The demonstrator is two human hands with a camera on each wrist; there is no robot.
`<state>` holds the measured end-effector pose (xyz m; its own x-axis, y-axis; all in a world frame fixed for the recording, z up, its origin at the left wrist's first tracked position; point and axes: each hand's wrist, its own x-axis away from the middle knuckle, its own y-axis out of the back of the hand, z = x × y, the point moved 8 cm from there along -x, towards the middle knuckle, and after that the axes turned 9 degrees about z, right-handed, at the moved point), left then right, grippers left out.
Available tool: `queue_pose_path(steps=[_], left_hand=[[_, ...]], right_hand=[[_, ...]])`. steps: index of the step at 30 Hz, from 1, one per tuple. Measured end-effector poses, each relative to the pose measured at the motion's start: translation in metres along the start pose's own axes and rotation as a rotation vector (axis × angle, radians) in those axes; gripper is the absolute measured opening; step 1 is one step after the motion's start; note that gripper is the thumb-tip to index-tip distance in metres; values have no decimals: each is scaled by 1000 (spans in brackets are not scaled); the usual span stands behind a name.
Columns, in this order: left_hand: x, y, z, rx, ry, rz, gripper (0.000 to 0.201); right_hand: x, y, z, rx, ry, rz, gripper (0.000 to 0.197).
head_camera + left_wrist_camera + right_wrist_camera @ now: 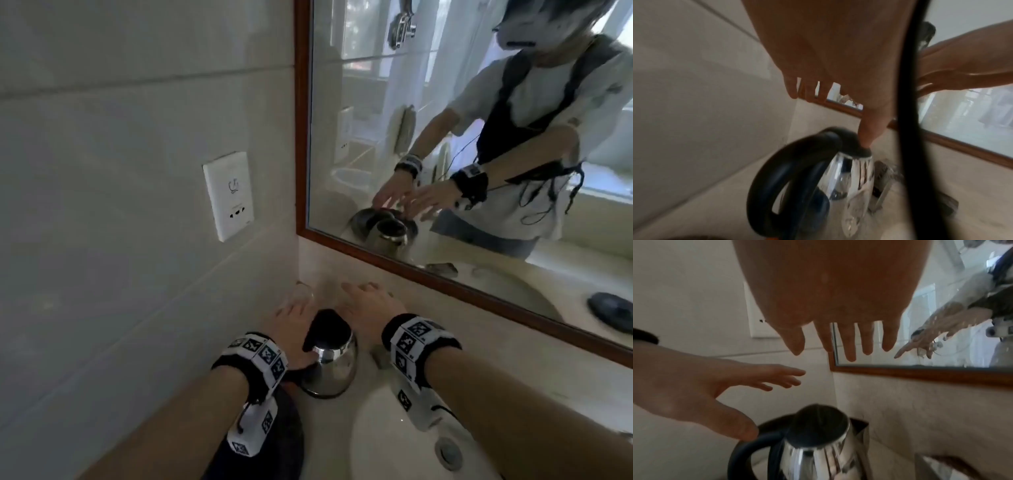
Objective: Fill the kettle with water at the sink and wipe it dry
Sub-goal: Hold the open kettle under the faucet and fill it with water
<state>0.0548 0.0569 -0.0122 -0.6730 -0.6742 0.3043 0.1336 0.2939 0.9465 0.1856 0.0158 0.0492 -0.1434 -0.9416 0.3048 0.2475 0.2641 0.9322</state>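
Observation:
A steel kettle with a black lid and black handle stands on the beige counter, in the corner left of the white sink. My left hand hovers over its handle side with the fingers spread and straight. In the left wrist view the thumb of the left hand touches the kettle at the lid's rim. My right hand floats above and beyond the lid, fingers straight, holding nothing. The right wrist view has the right hand well above the kettle, with the left hand beside it.
A wood-framed mirror runs along the back wall, and a white wall socket sits on the tiled left wall. A clear glass stands in the corner. A dark round disc lies under my left forearm. The sink's drain is at lower right.

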Motion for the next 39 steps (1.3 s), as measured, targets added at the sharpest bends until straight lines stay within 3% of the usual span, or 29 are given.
queue_pose_path(steps=[3, 6, 8, 13, 17, 22, 28, 39], left_hand=[[-19, -20, 2, -31, -44, 14, 100], [-34, -35, 3, -85, -60, 61, 105], [-40, -37, 4, -123, -45, 87, 106], [-48, -33, 1, -157, -53, 138, 103], [-49, -29, 1, -102, -130, 185, 108], [-45, -30, 2, -76, -100, 193, 107], [-35, -35, 3, 28, -93, 104, 101], [-18, -39, 4, 494, -80, -178, 94]], right_hand=[[-16, -30, -5, -44, -48, 45, 56], [-23, -54, -15, -99, -95, 7, 43], [-22, -64, -22, -156, -116, -66, 30], [-13, -103, -34, -259, -129, -34, 24], [-7, -116, -39, -282, -114, -62, 22], [-2, -121, -45, -313, -95, -91, 13], [10, -129, -62, -306, -121, -109, 18], [41, -139, -86, -378, -115, -176, 21]])
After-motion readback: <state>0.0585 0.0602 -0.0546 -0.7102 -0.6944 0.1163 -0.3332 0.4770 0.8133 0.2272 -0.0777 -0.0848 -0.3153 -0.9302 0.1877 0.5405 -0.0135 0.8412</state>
